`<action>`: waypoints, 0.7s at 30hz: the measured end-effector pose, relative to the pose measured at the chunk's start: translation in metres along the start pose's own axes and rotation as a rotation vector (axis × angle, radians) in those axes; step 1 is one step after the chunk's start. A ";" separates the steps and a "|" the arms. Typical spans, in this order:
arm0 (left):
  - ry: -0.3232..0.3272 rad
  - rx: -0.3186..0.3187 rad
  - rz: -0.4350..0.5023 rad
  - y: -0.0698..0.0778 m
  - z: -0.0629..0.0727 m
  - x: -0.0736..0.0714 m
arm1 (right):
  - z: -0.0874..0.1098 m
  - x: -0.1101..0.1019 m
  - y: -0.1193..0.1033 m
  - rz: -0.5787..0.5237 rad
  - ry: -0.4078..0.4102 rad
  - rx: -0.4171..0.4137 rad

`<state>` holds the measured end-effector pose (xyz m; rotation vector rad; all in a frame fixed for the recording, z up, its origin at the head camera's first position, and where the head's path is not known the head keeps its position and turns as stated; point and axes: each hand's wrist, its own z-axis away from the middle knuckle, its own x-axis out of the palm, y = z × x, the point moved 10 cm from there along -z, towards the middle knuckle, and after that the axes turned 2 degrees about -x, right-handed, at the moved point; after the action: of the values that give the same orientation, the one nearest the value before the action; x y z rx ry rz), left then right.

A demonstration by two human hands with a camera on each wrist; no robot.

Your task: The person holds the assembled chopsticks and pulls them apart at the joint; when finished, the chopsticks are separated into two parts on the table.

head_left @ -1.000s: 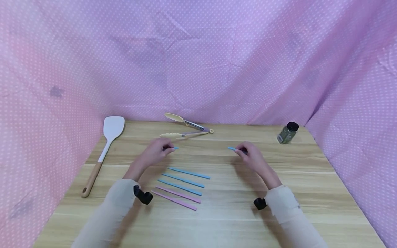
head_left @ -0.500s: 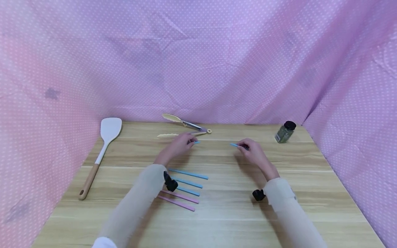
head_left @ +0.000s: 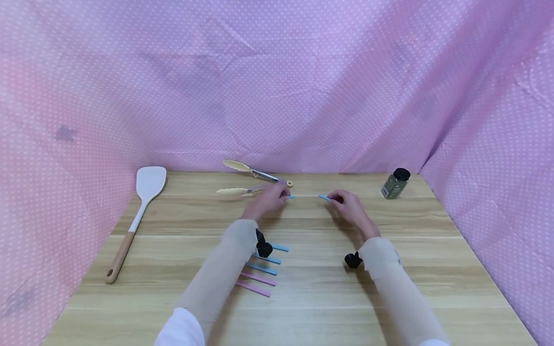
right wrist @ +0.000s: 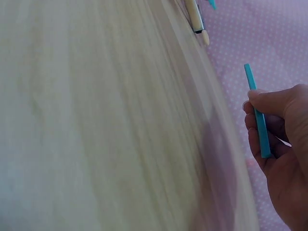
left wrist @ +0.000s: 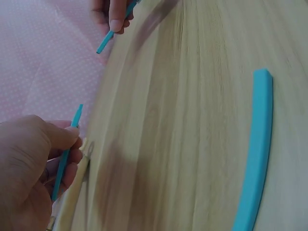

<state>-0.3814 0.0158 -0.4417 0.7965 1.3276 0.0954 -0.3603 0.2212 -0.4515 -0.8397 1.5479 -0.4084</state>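
Low over the far middle of the table, my left hand point(head_left: 272, 198) pinches a short blue stick point(left wrist: 60, 171) between thumb and fingers. One end of this stick looks narrower. Opposite it, my right hand point(head_left: 347, 205) holds another short blue stick point(right wrist: 260, 125), thumb pressed against its side. The two sticks' ends point toward each other across a small gap in the head view. Beneath my left forearm lie several slim sticks: blue ones point(head_left: 280, 248) and two pink ones point(head_left: 261, 280), their left parts hidden by the sleeve.
Spread tongs point(head_left: 265, 176) with cream tips lie at the back edge, right behind my left hand. A white spatula point(head_left: 150, 183) with a wooden handle rests at the left. At the back right stands a black-lidded jar point(head_left: 395, 185). Pink dotted cloth point(head_left: 277, 86) hangs around the table.
My left hand has moved right and slightly away with its blue stick, narrowing the gap to the right one. The right hand has shifted only slightly. The left sleeve now covers more of the lying sticks.
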 end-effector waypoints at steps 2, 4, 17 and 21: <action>0.003 0.002 0.002 0.002 -0.001 0.003 | -0.002 0.003 0.001 -0.009 -0.009 0.009; 0.007 0.011 0.007 0.004 -0.003 0.005 | -0.004 0.007 0.003 -0.026 -0.016 0.024; -0.002 0.020 0.001 0.010 -0.022 0.019 | -0.022 0.026 0.018 -0.079 -0.053 0.113; -0.015 0.006 0.020 0.009 -0.027 0.028 | -0.026 0.028 0.020 -0.067 -0.044 0.109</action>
<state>-0.3941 0.0482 -0.4602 0.8141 1.3063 0.1018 -0.3897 0.2093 -0.4808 -0.8123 1.4473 -0.5149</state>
